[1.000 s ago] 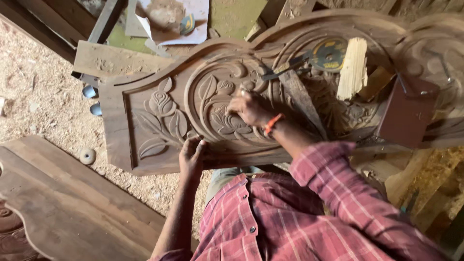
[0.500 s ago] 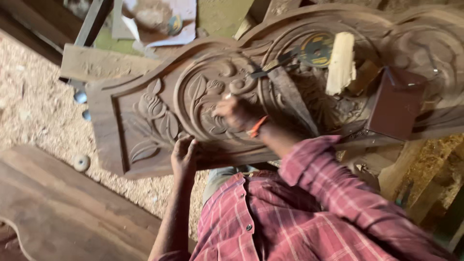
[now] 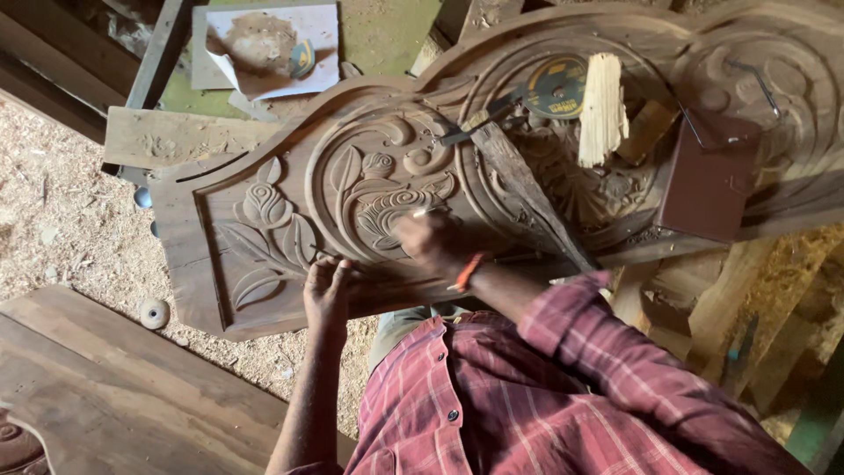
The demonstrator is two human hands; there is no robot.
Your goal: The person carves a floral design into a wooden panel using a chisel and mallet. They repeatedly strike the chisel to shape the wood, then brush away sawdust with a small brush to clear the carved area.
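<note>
Carefully: your right hand [image 3: 431, 242] grips the pencil [image 3: 428, 211]; left hand [image 3: 327, 286], at seven o'clock, lies open, bracing the panel [image 3: 290, 167].

yellow-black round disc label [image 3: 556, 86] | on carved panel [image 3: 264, 264], top centre

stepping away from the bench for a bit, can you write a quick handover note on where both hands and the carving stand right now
Left hand: open, fingers resting on the lower edge of the carved wooden panel, steadying it.
Right hand: closed on a thin light-coloured tool, tip on the central carved motif.
On the panel: a chisel, a yellow disc, a pale splintered wood piece, a brown box.
Done: leaves, flower and scrolls are cut in relief.
Left: work in hand at the central motif; finer state too small to tell.
</note>
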